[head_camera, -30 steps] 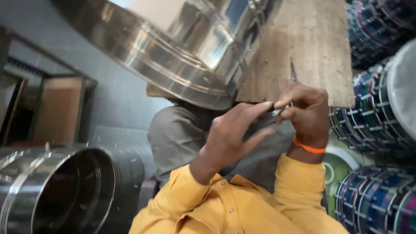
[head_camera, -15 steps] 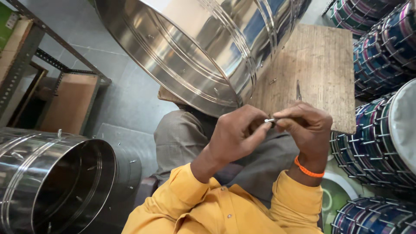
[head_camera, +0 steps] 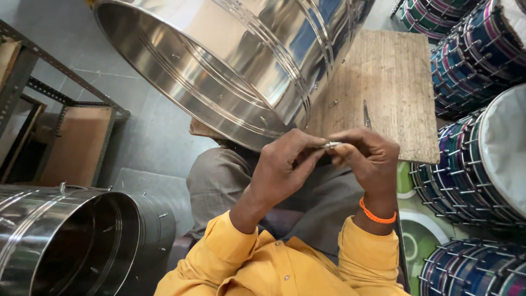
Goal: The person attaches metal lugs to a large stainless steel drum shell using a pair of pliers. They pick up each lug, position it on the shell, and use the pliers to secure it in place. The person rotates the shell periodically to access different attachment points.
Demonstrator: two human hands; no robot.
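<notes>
Above a wooden board (head_camera: pixel 383 82), both hands (head_camera: pixel 285 164) (head_camera: pixel 370 159) pinch a small metal piece (head_camera: pixel 331 145).

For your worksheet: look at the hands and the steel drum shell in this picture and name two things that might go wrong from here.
1. The small metal part is only pinched between the fingertips of the left hand and right hand; it may slip and fall onto the lap.
2. The big steel drum shell stands tilted on its edge by the wooden board, just beyond the hands; a nudge might roll it.
</notes>
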